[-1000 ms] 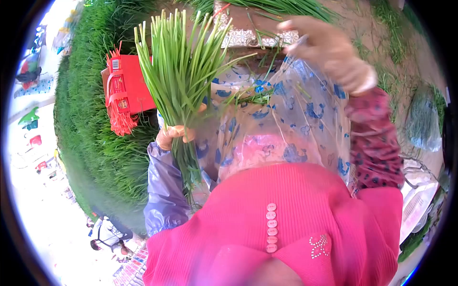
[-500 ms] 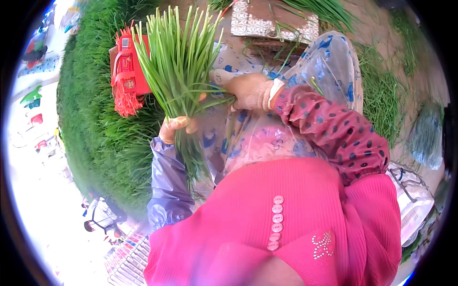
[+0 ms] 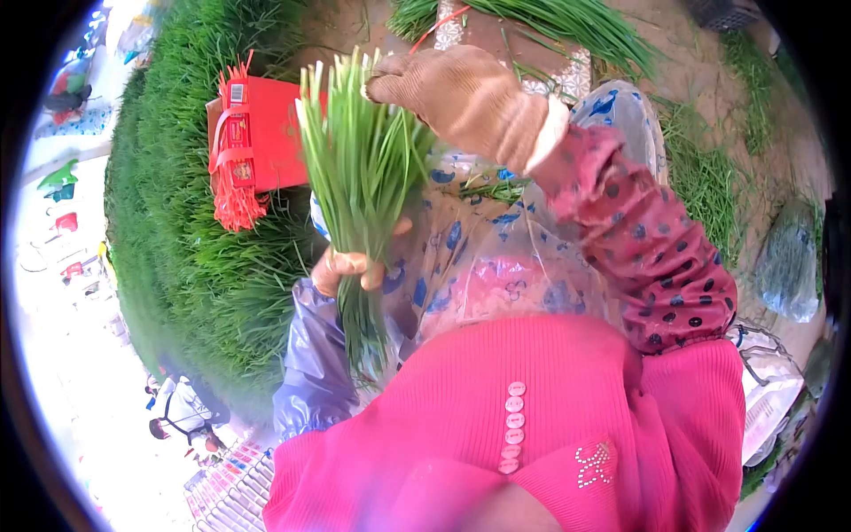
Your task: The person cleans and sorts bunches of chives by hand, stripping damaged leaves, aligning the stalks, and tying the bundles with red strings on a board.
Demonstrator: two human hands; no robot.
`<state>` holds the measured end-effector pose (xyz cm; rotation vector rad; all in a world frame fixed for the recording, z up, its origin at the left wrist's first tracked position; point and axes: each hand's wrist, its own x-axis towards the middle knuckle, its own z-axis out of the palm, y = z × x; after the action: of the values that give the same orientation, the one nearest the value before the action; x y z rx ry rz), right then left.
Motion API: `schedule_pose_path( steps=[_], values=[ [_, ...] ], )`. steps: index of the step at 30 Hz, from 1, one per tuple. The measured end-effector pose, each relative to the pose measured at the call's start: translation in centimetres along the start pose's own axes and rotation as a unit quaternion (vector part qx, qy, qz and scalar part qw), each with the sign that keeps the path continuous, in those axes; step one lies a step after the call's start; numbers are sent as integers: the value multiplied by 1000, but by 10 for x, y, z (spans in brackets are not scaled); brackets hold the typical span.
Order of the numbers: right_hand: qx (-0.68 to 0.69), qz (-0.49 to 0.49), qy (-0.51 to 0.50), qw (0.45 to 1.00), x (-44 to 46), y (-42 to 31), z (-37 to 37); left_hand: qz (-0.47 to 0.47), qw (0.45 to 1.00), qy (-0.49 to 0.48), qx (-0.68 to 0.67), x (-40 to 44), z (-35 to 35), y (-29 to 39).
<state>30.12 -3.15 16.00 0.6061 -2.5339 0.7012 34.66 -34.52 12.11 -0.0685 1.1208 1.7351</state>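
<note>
A bundle of long green stalks (image 3: 363, 168) stands upright, its pale ends at the top. Gloved fingers of my left hand (image 3: 348, 268) are wrapped round its lower part, and thin green leaves hang below them. At the upper right of the bundle, my right hand (image 3: 465, 96), in a tan glove, has its curled fingers against the pale tips. What those fingertips pinch, if anything, is hidden. A clear apron with blue prints (image 3: 510, 239) covers my lap, with a few loose green pieces on it.
Dense green stalks (image 3: 177, 213) fill the left side, with a red box (image 3: 275, 133) and red ties (image 3: 235, 199) on them. More stalks (image 3: 567, 27) lie on a patterned board (image 3: 572, 75) ahead. A filled clear bag (image 3: 789, 266) is at right; a person (image 3: 184, 410) is at lower left.
My right hand has gone from the far right, to the bundle's middle, then up to its tips. My left hand keeps its grip, and the bundle has shifted slightly right and down.
</note>
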Motion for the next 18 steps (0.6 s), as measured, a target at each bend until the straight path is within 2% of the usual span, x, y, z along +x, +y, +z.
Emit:
schedule_pose_path(
  steps=[1, 3, 4, 5, 7, 8, 9, 10, 11, 12, 13, 14, 16, 17, 18],
  values=[
    [-3, -1, 4, 1000, 4, 13, 7, -13, 998, 1, -65, -5, -5, -8],
    [87, -27, -13, 996, 9, 41, 21, -53, 977, -112, -173, -5, -7, -19],
    [95, 19, -71, 993, 7, 54, 18, -64, 979, -119, -153, -6, -5, -19],
    [92, 21, -72, 993, 5, 54, 3, -74, 980, -127, -133, -7, 0, -18],
    [223, 178, -31, 958, -3, 53, -25, -93, 957, -206, -182, -9, 2, -27],
    [254, 197, 38, 946, -10, 57, -33, -83, 942, -258, -196, -5, -1, -32],
    [178, 231, 62, 955, -14, 60, -45, -83, 941, -259, -199, -2, -5, -39],
    [165, 313, 53, 934, -21, 61, -58, -71, 921, -308, -228, 1, -10, -45],
    [163, 312, 52, 935, -32, 64, -63, -57, 897, -357, -254, 4, -9, -47],
    [282, 380, 80, 877, -42, 68, -67, -54, 897, -359, -253, 4, -7, -44],
    [395, 439, 106, 800, -49, 69, -68, -52, 914, -321, -242, 1, 2, -35],
    [394, 436, 107, 802, -55, 66, -69, -50, 930, -283, -229, -1, 10, -28],
    [485, 576, -12, 657, -70, 55, -68, -37, 938, -262, -224, 0, 16, -21],
    [498, 580, -100, 637, -79, 56, -59, -26, 946, -238, -220, 1, 19, -16],
    [486, 555, -203, 644, -99, 74, -24, -34, 959, -184, -213, -2, 25, -10]
  ],
)
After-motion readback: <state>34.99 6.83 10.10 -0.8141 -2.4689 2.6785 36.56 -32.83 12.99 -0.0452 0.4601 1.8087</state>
